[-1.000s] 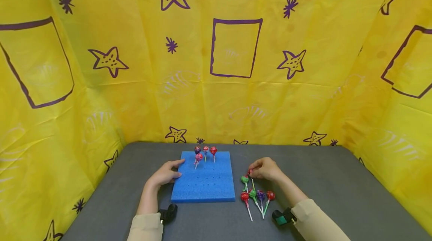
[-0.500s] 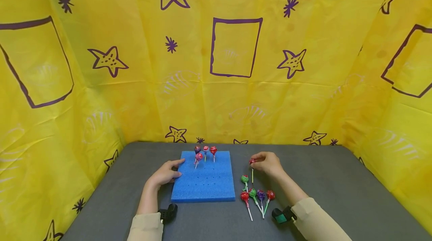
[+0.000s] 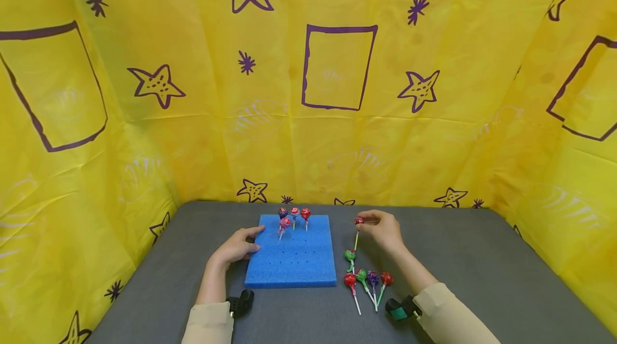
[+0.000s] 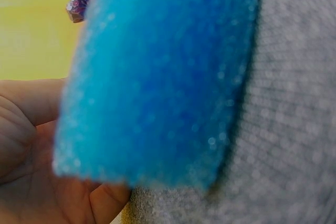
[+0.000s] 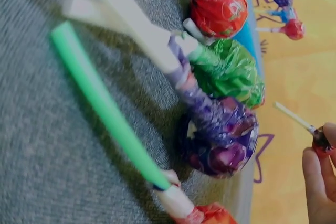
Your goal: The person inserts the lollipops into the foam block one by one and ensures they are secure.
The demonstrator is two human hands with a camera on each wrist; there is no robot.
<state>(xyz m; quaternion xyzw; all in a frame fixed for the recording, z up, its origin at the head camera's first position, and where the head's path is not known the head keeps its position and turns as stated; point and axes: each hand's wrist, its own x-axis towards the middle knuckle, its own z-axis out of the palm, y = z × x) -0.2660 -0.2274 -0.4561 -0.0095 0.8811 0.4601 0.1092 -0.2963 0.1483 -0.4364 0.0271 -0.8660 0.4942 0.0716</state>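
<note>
Head view: spongy blue foam block [image 3: 291,258]

Blurred foam block [image 4: 157,77] close up; right hand [image 5: 320,182] cut off at edge.

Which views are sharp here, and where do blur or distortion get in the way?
Head view: evenly lit, sharp, with wide-angle bending toward the edges. Left wrist view: too close, the blue foam block fills the frame, soft all over. Right wrist view: the loose lollipops are blurred, and the held lollipop is cut by the frame edge.
</note>
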